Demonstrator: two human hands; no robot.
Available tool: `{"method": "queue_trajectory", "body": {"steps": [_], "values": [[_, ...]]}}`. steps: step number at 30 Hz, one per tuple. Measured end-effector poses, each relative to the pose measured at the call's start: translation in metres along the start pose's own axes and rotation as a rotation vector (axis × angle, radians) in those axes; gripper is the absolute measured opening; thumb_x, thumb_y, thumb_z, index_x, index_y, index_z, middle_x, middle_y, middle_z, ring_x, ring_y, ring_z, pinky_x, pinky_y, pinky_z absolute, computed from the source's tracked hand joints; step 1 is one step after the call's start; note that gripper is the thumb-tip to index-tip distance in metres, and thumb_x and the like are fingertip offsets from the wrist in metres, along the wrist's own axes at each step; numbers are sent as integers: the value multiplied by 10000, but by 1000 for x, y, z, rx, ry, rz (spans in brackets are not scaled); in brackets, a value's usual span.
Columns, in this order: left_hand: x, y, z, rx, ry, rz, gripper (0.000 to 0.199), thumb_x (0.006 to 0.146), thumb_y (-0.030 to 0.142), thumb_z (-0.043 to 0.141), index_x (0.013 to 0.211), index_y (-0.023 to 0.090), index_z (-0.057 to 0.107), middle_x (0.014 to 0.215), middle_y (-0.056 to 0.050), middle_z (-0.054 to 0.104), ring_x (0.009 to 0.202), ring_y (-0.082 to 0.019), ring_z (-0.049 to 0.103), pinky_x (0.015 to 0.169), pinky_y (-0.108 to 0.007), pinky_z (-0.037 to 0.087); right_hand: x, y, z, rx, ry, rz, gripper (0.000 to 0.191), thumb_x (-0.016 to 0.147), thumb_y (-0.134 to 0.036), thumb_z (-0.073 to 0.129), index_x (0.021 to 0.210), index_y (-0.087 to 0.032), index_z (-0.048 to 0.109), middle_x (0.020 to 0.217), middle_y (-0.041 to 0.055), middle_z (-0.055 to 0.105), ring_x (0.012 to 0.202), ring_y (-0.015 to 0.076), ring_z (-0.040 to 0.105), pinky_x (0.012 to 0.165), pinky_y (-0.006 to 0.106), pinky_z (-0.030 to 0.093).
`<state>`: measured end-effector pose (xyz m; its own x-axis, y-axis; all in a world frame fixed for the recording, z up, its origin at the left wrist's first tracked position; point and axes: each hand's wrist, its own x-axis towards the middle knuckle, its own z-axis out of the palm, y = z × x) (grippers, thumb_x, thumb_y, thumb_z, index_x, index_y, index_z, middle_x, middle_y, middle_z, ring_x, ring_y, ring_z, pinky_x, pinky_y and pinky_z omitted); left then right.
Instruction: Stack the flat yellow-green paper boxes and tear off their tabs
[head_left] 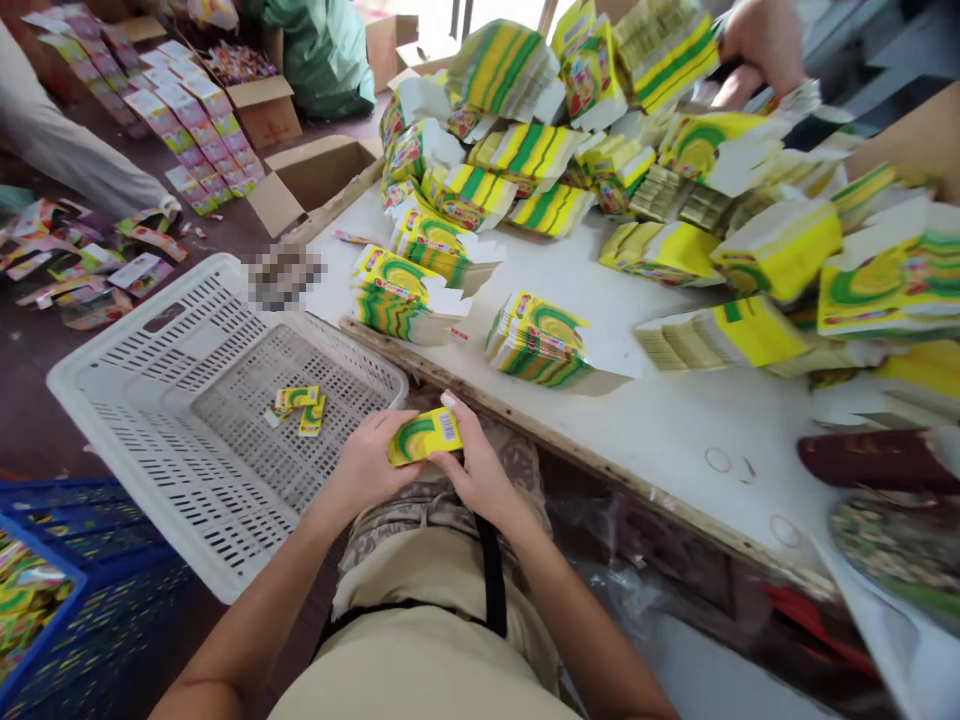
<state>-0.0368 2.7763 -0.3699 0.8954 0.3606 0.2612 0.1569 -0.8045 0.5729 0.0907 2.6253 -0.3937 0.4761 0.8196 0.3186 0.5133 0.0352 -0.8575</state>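
Note:
Between my two hands is a small yellow and green carton (424,437) with a barcode near its right end. My left hand (373,455) is closed around the carton's left end. My right hand (472,460) grips the right end, thumb and fingers on either side. Just left of my hands stands a white plastic basket (150,370), with several small yellow cartons (311,412) lying on its bottom. Nearest on the table are a stack of flat yellow and green cartons (536,340) and another stack (401,295) to its left.
Piles of flat cartons (517,155) cover the back of the white table (645,430). A blue crate (97,600) with yellow packs is at lower left. Pink boxes (199,125) and an open cardboard box (315,180) stand on the floor. Another person's hand (765,45) is at top right.

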Motion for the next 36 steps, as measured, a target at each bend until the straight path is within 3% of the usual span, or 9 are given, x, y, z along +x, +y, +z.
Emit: {"method": "queue_trajectory", "body": {"steps": [3, 8, 12, 16, 21, 24, 27, 31, 36], "values": [[-6, -27, -27, 142, 7, -135, 465, 788, 399, 673, 1194, 187, 594, 1142, -98, 688, 1057, -271, 627, 952, -414, 482, 14, -3, -34, -142, 129, -7, 653, 876, -385, 624, 1441, -177, 373, 1451, 182, 449, 1255, 279, 530, 1081, 434, 427], [-32, -76, -68, 523, 122, -474, 796, 748, 553, 670, 1386, 133, 446, 1456, -236, 447, 1306, -445, 430, 1019, -609, 378, 42, 24, -123, -614, 604, 103, 421, 859, -401, 598, 1212, -175, 573, 1179, 150, 630, 1128, 315, 566, 1000, 514, 437], [-39, -80, -53, 367, 63, -377, 649, 809, 546, 608, 1333, 179, 497, 1394, -180, 525, 1294, -359, 480, 1059, -539, 394, 54, 55, -150, -700, 568, 176, 255, 827, -338, 586, 1036, -193, 608, 973, 105, 658, 946, 279, 594, 900, 474, 476], [-29, -60, -25, 126, -11, -252, 512, 823, 493, 627, 1231, 186, 578, 1284, -136, 620, 1218, -306, 560, 1070, -503, 412, 57, 54, -152, -666, 579, 163, 261, 786, -352, 631, 988, -199, 566, 914, 73, 626, 870, 243, 582, 863, 445, 486], [-12, -16, 2, -339, -133, -177, 561, 820, 471, 663, 1296, 197, 548, 1301, -130, 626, 1196, -272, 596, 1030, -459, 471, 47, 11, -126, -385, 631, 170, 351, 745, -352, 697, 1004, -217, 503, 842, 12, 601, 750, 186, 592, 746, 369, 529], [3, 13, 22, -818, -124, -115, 829, 715, 562, 746, 1394, 195, 442, 1400, -172, 545, 1254, -300, 560, 1015, -446, 490, 29, -12, -78, -136, 438, 171, 335, 760, -324, 703, 1006, -227, 497, 842, 9, 619, 727, 167, 601, 697, 327, 537], [25, 35, 34, -1244, 180, -118, 712, 716, 698, 656, 1223, 210, 548, 1277, -124, 623, 1220, -287, 579, 1017, -437, 486, 12, -23, -22, 156, 213, 216, 306, 792, -274, 683, 1016, -242, 476, 812, -8, 635, 686, 141, 609, 642, 277, 529], [51, 49, 28, -1531, 582, -287, 515, 787, 709, 536, 882, 204, 568, 764, -14, 620, 759, -177, 655, 783, -344, 550, 1, -29, 22, 293, 203, 156, 325, 820, -249, 664, 1086, -245, 478, 930, 16, 650, 830, 152, 631, 746, 287, 531], [53, 42, 31, -1588, 683, -468, 517, 696, 706, 674, 789, 211, 555, 657, 44, 522, 594, -98, 543, 621, -226, 490, 4, -22, 26, 236, 105, 122, 377, 785, -303, 715, 1111, -219, 546, 925, 19, 643, 808, 163, 603, 759, 303, 516]]}}
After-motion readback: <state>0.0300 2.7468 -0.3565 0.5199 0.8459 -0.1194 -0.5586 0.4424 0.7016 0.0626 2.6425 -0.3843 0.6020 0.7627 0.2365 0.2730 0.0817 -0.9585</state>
